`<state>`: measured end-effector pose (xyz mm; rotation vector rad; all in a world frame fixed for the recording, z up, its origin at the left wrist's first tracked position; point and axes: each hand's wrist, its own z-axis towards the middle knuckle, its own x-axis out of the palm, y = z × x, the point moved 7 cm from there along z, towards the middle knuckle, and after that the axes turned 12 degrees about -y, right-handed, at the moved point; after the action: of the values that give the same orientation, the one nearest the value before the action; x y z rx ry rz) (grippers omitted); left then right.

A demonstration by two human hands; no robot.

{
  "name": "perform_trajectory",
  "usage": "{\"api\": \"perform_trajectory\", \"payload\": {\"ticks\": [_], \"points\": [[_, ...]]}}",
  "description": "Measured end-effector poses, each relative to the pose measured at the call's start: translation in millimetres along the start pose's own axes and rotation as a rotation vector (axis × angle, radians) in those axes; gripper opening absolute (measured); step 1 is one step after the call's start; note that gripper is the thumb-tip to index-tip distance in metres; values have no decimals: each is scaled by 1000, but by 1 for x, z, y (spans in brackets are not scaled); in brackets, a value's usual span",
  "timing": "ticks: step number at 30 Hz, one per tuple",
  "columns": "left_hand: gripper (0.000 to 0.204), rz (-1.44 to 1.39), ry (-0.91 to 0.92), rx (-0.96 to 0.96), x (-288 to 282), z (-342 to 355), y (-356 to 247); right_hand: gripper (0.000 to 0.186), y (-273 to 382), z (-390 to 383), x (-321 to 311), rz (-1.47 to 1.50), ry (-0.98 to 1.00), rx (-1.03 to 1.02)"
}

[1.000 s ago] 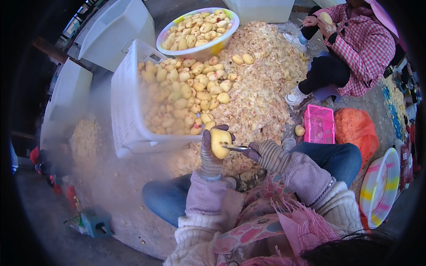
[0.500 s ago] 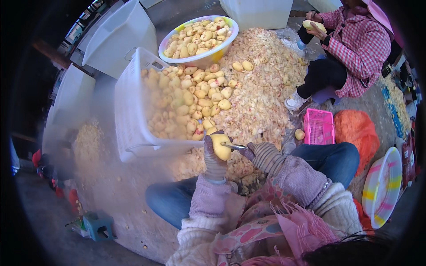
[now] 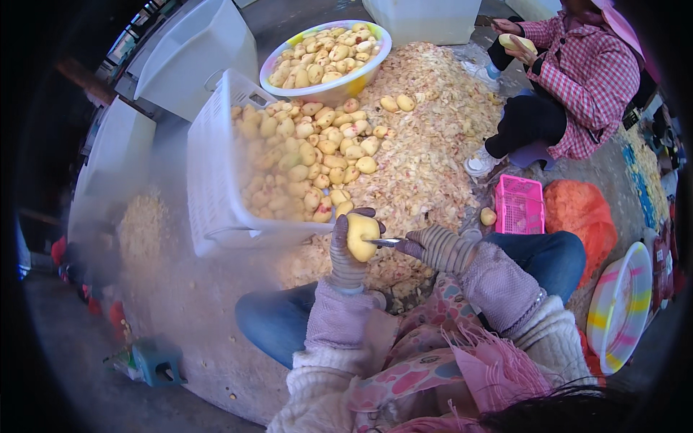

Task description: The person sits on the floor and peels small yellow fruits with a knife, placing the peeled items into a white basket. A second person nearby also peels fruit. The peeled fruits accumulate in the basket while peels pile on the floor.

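My left hand [image 3: 345, 258] in a striped glove is wrapped round a pale yellow potato [image 3: 362, 232], held upright above my lap. My right hand [image 3: 440, 249], gloved alike, grips a small metal tool [image 3: 390, 242], perhaps a knife, whose tip meets the potato’s right side. Just beyond them a white slatted crate [image 3: 211, 173] lies with potatoes [image 3: 332, 144] spilling from it onto a wide heap of peelings [image 3: 440, 123]. A lone potato [image 3: 488, 216] rests to the right, beside a pink basket [image 3: 519, 204]. The left part of the picture is hazy.
A co-worker [image 3: 588, 86] in checked clothing sits at upper right holding a potato. A full basin [image 3: 361, 79] of potatoes stands behind the crate, white tubs [image 3: 180, 65] around it. An orange mesh sack [image 3: 577, 220], another basin [image 3: 599, 321] and a small stool [image 3: 155, 361] lie around me.
My hands have stayed nearly in place, with the potato shifting and turning slightly. The co-worker's hands and potato have moved a little down and to the left since a second ago.
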<state>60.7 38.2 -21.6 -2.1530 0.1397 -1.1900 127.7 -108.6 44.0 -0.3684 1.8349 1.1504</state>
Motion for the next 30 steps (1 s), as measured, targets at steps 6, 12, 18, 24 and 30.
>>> {"api": "perform_trajectory", "payload": {"ticks": [6,12,18,24,30], "points": [[60,-137,-1,-308,14,-8,21,47,-12,2,-51,-144,-429,227],[43,-304,-200,-143,-2,-1,13,46,-6,-9,-50,-126,-542,114],[40,-188,-277,-78,-17,-6,16,45,-14,7,-23,-243,-313,193],[43,-175,-27,-157,10,-15,6,46,14,1,-18,-120,-316,-241],[43,-148,61,-206,16,-17,4,43,4,-1,-12,-152,-419,-203]]}}
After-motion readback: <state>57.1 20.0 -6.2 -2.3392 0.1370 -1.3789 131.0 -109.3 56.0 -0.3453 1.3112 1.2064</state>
